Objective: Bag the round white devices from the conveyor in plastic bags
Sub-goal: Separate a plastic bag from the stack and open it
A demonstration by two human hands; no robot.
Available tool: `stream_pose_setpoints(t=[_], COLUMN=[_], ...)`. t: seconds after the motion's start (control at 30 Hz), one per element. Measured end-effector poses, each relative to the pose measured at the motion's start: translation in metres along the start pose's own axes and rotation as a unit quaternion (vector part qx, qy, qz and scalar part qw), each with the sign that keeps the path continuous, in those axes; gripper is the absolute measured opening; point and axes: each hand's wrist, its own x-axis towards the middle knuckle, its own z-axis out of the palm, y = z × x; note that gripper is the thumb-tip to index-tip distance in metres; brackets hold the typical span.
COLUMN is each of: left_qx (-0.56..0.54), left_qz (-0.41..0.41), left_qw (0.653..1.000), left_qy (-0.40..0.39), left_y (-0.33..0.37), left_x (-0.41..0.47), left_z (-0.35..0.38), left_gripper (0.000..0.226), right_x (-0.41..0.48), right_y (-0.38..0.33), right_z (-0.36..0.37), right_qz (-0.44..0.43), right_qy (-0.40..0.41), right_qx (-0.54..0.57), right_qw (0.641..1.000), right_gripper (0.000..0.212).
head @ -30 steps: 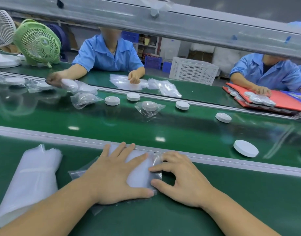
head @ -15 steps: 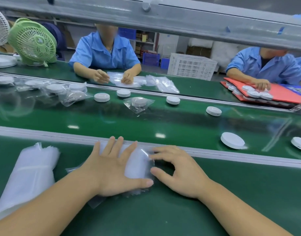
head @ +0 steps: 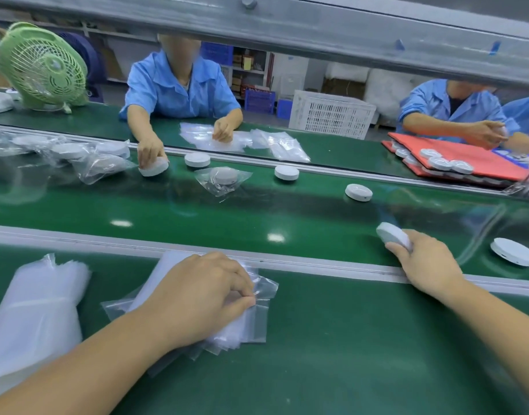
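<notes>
Two hands work well apart at a packing line. The right hand [head: 426,260] stretches across the metal rail [head: 332,266] onto the conveyor [head: 242,214], its grip clenched round one round white device [head: 392,238]. Fingers and thumb curl round the disc's near side. The disc is tipped up rather than lying flat, and whether its far rim touches the belt cannot be told.

The left hand [head: 201,296] rests on a stack of plastic bags [head: 251,327] on the counter [head: 362,354], on the near side of the rail. Its grip pinches the top bag at the right-hand edge.

The device lies to the right of the bags and beyond the rail, and the pinched edge is turned towards it. The coming move likely turns on that line. The right hand, the only one near the disc, would carry it leftward and back over the rail, thin edge leading, into a mouth the left hand must first lift open. Whether the pinched edge is the mouth cannot be told.

A second loose device [head: 514,255] sits on the belt just right of the right hand. A heap of spare bags [head: 32,310] lies at the counter's left end.
</notes>
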Motion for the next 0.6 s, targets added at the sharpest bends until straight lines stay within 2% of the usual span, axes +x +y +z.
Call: stream_pose_setpoints(t=[0.1, 0.23, 0.37, 0.47, 0.6], left_qx=[-0.038, -0.144, -0.185, -0.185, -0.180], left_qz=[-0.022, -0.066, -0.094, -0.104, -0.107], left_qw=[0.999, 0.986, 0.977, 0.976, 0.976], left_qy=[0.015, 0.041, 0.057, 0.054, 0.063], left_y=[0.001, 0.001, 0.003, 0.006, 0.011], left_x=[0.000, 0.003, 0.003, 0.002, 0.003], left_z=[0.001, -0.003, -0.006, -0.006, -0.007], left_gripper=[0.026, 0.032, 0.025, 0.034, 0.031], right_x=[-0.031, -0.091, -0.115, -0.117, -0.119], right_y=[-0.039, -0.091, -0.108, -0.105, -0.106], right_z=[0.001, 0.010, 0.017, 0.014, 0.012], right_qz=[-0.171, -0.420, -0.480, -0.488, -0.506], right_qy=[0.039, 0.106, 0.149, 0.153, 0.158], right_qx=[0.065, 0.053, 0.068, 0.087, 0.082], right_qw=[0.982, 0.900, 0.862, 0.855, 0.844], right_gripper=[0.034, 0.032, 0.035, 0.039, 0.033])
